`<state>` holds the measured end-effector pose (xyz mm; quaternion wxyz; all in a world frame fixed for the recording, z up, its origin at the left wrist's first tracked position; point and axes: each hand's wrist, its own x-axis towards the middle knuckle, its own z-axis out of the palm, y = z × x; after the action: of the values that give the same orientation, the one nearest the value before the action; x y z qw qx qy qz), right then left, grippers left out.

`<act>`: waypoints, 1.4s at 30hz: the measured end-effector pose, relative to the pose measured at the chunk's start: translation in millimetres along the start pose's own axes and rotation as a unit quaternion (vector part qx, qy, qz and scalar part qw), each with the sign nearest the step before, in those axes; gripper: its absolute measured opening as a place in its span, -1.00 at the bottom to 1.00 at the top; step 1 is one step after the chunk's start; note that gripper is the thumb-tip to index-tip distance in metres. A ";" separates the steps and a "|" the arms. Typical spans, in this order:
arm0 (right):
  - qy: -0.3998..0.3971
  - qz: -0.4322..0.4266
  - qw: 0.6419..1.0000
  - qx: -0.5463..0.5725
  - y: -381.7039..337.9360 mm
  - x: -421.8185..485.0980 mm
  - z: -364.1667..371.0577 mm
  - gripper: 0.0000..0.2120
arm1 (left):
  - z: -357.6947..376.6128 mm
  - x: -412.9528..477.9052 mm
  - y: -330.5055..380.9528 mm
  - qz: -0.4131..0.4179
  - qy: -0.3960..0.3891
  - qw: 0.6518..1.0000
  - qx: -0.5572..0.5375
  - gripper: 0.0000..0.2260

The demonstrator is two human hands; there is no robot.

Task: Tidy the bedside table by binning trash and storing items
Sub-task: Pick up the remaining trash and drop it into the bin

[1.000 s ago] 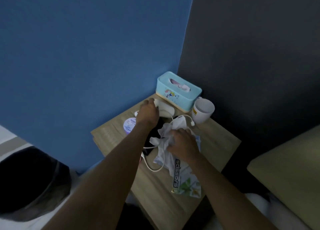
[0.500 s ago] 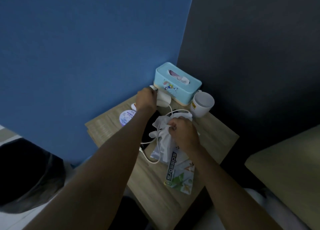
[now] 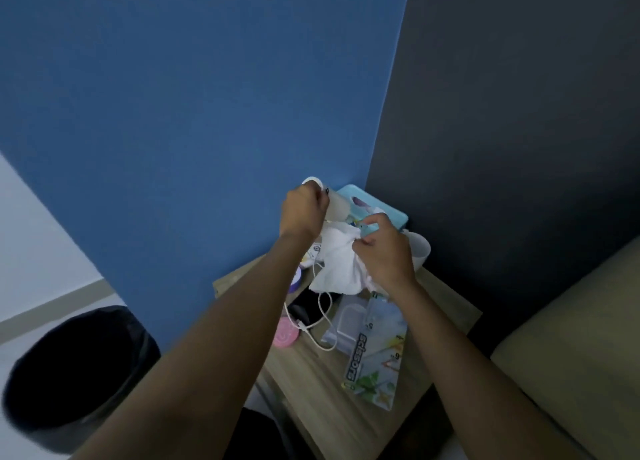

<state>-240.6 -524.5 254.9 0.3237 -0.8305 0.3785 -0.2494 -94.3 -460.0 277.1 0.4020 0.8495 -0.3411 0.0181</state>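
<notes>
My left hand (image 3: 303, 212) grips a white paper cup (image 3: 335, 207), lifted off the wooden bedside table (image 3: 332, 404) and tipped on its side. My right hand (image 3: 382, 251) pinches a crumpled white tissue wad (image 3: 337, 269) and holds it raised above the table. A white cable (image 3: 323, 317) hangs from under the tissue and loops down onto the table over a black phone (image 3: 304, 303). An empty scissors package (image 3: 372, 352) lies flat near the front. A pink round case (image 3: 285, 336) and a purple-lidded tin (image 3: 297, 279) sit by the left edge.
A light blue tissue box (image 3: 388, 212) stands at the back corner with a white mug (image 3: 420, 251) to its right. A black bin (image 3: 74, 373) stands on the floor at the left. A beige bed edge (image 3: 571, 355) lies to the right. Blue and dark walls meet behind.
Both hands have risen from the table: the left lifted the white cup up near the wall, the right raised the tissue wad. The pink case and phone are now uncovered.
</notes>
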 end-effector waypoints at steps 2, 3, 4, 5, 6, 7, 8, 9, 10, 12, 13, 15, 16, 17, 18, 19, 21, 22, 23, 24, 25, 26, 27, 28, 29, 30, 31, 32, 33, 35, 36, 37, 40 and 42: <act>0.005 -0.009 1.000 0.008 -7.6 -0.6 -4.5 -0.67 | -10.7 -3.2 5.6 0.006 0.006 1.000 -0.004 -0.73; 0.005 -0.014 1.000 0.010 -12.8 -2.3 -5.9 -0.69 | -18.1 -5.6 8.0 0.010 0.009 1.000 -0.005 -0.73; 0.003 -0.019 1.000 0.009 -18.4 -4.2 -6.2 -0.71 | -25.8 -8.3 9.7 0.012 0.011 1.000 -0.006 -0.73; 0.000 -0.024 1.000 0.008 -23.2 -6.0 -5.3 -0.73 | -32.4 -10.8 10.7 0.015 0.013 1.000 -0.007 -0.73; -0.005 -0.031 0.999 0.005 -28.4 -8.0 -3.4 -0.75 | -39.5 -13.0 10.2 0.017 0.015 1.000 -0.006 -0.73; -0.011 -0.038 0.999 0.002 -34.5 -10.5 0.0 -0.78 | -47.9 -15.8 8.1 0.018 0.018 1.000 -0.002 -0.73; -0.017 -0.041 0.999 -0.002 -40.6 -13.5 3.3 -0.81 | -55.5 -18.4 4.9 0.016 0.019 1.000 0.004 -0.73; -0.023 -0.044 0.999 -0.007 -47.8 -16.5 7.0 -0.83 | -64.5 -21.5 0.7 0.012 0.023 1.000 0.008 -0.74; -0.029 -0.049 0.998 -0.012 -54.7 -19.2 11.0 -0.84 | -73.7 -24.8 -4.3 0.006 0.028 1.000 0.011 -0.74; -0.040 -0.063 0.997 -0.021 -67.9 -24.8 18.3 -0.86 | -91.2 -32.9 -15.1 -0.009 0.036 0.999 0.016 -0.75; -0.045 -0.069 0.996 -0.024 -73.8 -27.3 21.6 -0.87 | -99.2 -37.5 -20.3 -0.016 0.039 0.999 0.020 -0.75; -0.052 -0.083 0.995 -0.026 -87.9 -34.8 29.4 -0.88 | -116.9 -49.2 -33.8 -0.030 0.048 0.998 0.029 -0.72; -0.055 -0.089 0.994 -0.025 -95.3 -39.1 34.5 -0.89 | -125.8 -55.4 -42.0 -0.036 0.053 0.997 0.035 -0.71; -0.061 -0.096 0.993 -0.025 -103.8 -44.7 41.5 -0.89 | -135.5 -62.9 -51.6 -0.044 0.059 0.996 0.043 -0.70; -0.068 -0.104 0.992 -0.026 -113.2 -51.7 49.9 -0.88 | -145.3 -71.0 -63.2 -0.053 0.066 0.995 0.053 -0.70; -0.076 -0.112 0.990 -0.025 -122.2 -58.6 58.2 -0.87 | -154.0 -78.9 -74.3 -0.058 0.073 0.994 0.062 -0.70; -0.100 -0.128 0.987 -0.014 -138.8 -74.7 78.8 -0.87 | -172.0 -97.0 -96.8 -0.070 0.087 0.990 0.083 -0.70; -0.115 -0.138 0.984 -0.012 -146.5 -82.6 90.4 -0.86 | -181.3 -106.4 -107.2 -0.078 0.091 0.989 0.091 -0.71; -0.131 -0.144 0.981 -0.015 -153.9 -90.5 101.7 -0.86 | -190.8 -116.0 -117.0 -0.085 0.097 0.987 0.099 -0.71; -0.148 -0.147 0.978 -0.020 -161.1 -98.7 113.4 -0.86 | -200.5 -125.6 -127.4 -0.093 0.103 0.984 0.108 -0.71; -0.167 -0.150 0.974 -0.024 -169.1 -108.1 127.2 -0.86 | -212.2 -136.7 -139.9 -0.105 0.109 0.981 0.119 -0.72; -0.185 -0.151 0.971 -0.025 -176.0 -116.8 140.0 -0.86 | -223.1 -146.9 -152.9 -0.116 0.117 0.978 0.129 -0.72; -0.199 -0.152 0.968 -0.027 -180.3 -123.4 150.3 -0.86 | -231.6 -154.7 -164.3 -0.126 0.124 0.974 0.139 -0.71; -0.213 -0.159 0.964 -0.030 -187.4 -132.1 164.0 -0.87 | -243.8 -164.4 -178.9 -0.142 0.132 0.970 0.147 -0.71; -0.222 -0.164 0.960 -0.033 -192.3 -138.7 174.7 -0.88 | -253.6 -172.3 -190.9 -0.150 0.140 0.967 0.153 -0.71; -0.229 -0.170 0.958 -0.037 -195.7 -143.6 182.9 -0.89 | -261.1 -178.1 -202.0 -0.158 0.144 0.964 0.157 -0.71; -0.239 -0.178 0.954 -0.038 -202.8 -150.2 196.0 -0.90 | -273.4 -186.2 -216.6 -0.171 0.150 0.960 0.162 -0.71; -0.247 -0.183 0.951 -0.040 -208.3 -154.8 206.9 -0.91 | -283.4 -192.3 -230.0 -0.185 0.152 0.957 0.163 -0.71; -0.253 -0.187 0.948 -0.043 -211.5 -157.0 214.7 -0.92 | -289.4 -196.5 -242.1 -0.195 0.156 0.954 0.165 -0.71; -0.268 -0.189 0.943 -0.050 -218.1 -158.6 232.0 -0.92 | -299.7 -202.6 -264.4 -0.213 0.161 0.949 0.165 -0.70; -0.274 -0.187 0.942 -0.052 -221.0 -157.5 240.9 -0.92 | -303.4 -203.9 -274.7 -0.221 0.164 0.948 0.162 -0.70; -0.279 -0.187 0.941 -0.053 -223.6 -155.7 250.4 -0.92 | -306.0 -204.5 -284.3 -0.228 0.167 0.946 0.161 -0.70; -0.292 -0.187 0.936 -0.054 -226.7 -151.6 281.6 -0.93 | -305.7 -204.8 -313.3 -0.250 0.161 0.937 0.184 -0.73; -0.308 -0.194 0.929 -0.060 -225.3 -150.1 308.5 -0.92 | -298.4 -204.3 -338.5 -0.270 0.155 0.931 0.190 -0.74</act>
<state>-20.3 -184.8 187.8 0.3188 -0.9417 0.1059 -0.0163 22.9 13.3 189.5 0.2708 0.9567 -0.0226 0.1046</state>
